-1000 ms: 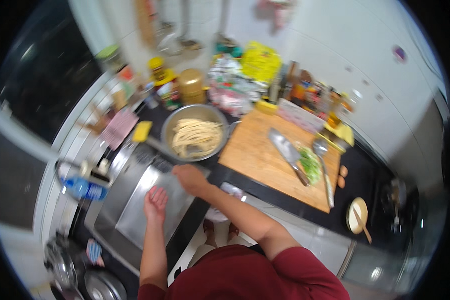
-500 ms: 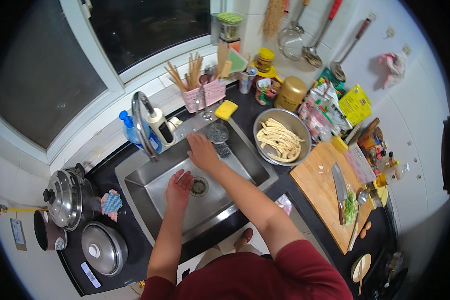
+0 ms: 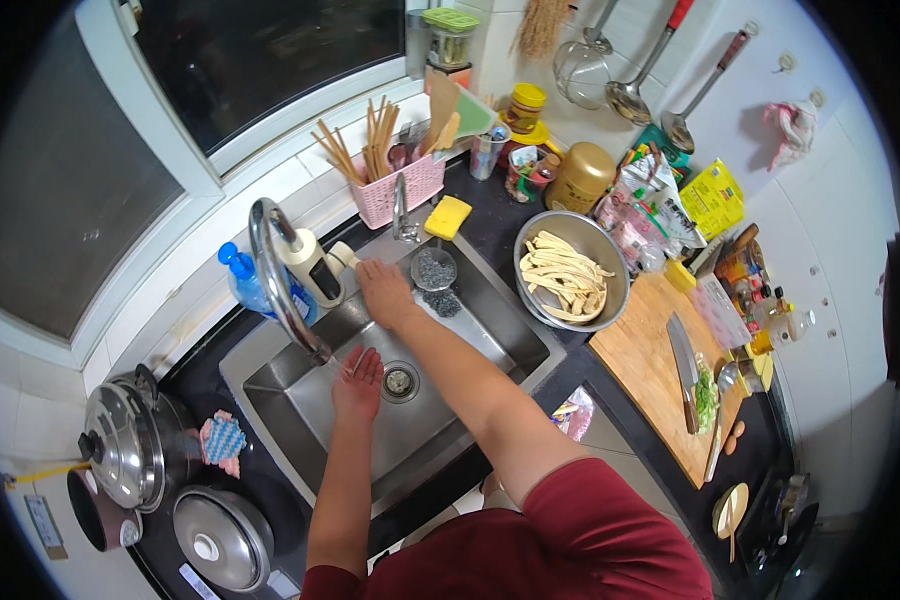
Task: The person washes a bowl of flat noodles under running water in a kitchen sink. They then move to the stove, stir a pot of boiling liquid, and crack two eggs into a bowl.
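A black worktop (image 3: 488, 232), with a steel sink (image 3: 510, 345) set into it, carries a round metal bowl (image 3: 594, 231), a wooden cutting board (image 3: 640, 350) just beside that bowl, two brown eggs (image 3: 738, 429) near the board, a golden canister (image 3: 582, 178), two lidded metal pots (image 3: 220, 540) and a blue-and-white cloth (image 3: 225, 438) near them.

Toward the right of the frame, a knife (image 3: 681, 350), chopped greens (image 3: 706, 400) and a long-handled spoon (image 3: 718, 430) lie on a wooden cutting board (image 3: 638, 355), two eggs (image 3: 737, 430) just beside it. Upper left of the board stands a metal bowl (image 3: 613, 247) of pale strips (image 3: 565, 272). Lidded pots (image 3: 120, 440) occupy the lower left; a pink basket (image 3: 402, 196) of chopsticks (image 3: 378, 140) sits at upper centre.
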Available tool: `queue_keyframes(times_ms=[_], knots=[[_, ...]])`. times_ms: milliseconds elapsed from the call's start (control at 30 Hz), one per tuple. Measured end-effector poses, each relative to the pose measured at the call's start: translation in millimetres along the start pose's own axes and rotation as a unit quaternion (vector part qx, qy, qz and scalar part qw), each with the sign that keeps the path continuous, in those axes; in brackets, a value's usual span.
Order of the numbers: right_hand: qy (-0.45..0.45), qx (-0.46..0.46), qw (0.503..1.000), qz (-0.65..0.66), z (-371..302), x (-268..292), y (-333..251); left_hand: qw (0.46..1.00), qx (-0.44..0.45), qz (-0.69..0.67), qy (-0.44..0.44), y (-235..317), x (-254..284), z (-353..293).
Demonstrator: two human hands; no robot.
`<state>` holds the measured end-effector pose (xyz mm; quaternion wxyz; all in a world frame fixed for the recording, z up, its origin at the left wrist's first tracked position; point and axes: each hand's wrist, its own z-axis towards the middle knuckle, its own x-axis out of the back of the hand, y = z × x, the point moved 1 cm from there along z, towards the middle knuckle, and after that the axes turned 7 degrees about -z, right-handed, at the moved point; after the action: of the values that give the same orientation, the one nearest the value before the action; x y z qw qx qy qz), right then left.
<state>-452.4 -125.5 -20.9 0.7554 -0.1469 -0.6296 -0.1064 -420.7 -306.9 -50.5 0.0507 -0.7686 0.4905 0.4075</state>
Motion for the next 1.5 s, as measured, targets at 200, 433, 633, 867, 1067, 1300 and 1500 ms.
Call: queue_keyframes(times_ms=[200,433,633,867,1067,1300,1500], knots=[[-0.002,-0.061,0.998,0.016,-4.9,11.2,-4.6,1.000,0.013,-0.023,0.000,-9.2,3.4,15.1],[-0.086,-0.240,0.746,0.615,-81.8,-41.4,-67.8,0.988,0.071,-0.075,-0.118,6.6,11.1,3.2],[0.000,-0.247,0.842,0.479,-112.5,-78.8,-104.0,0.982,0.124,0.002,-0.145,4.0,52.0,33.7],[0.027,-0.251,0.802,0.541,-115.1,-98.4,-101.1,0.991,0.097,0.052,-0.081,10.2,11.7,6.8],[-0.077,-0.271,0.786,0.551,-112.6,-59.4,-98.2,0.978,0.109,0.017,-0.177,8.3,33.2,29.4],[0.040,-0.173,0.854,0.490,-114.7,-41.6,-98.3,0.981,0.082,0.080,-0.154,10.6,24.6,22.0],[-0.136,-0.238,0.714,0.644,-116.9,-22.7,-101.0,0.990,0.070,0.051,-0.111,16.5,24.7,9.9]])
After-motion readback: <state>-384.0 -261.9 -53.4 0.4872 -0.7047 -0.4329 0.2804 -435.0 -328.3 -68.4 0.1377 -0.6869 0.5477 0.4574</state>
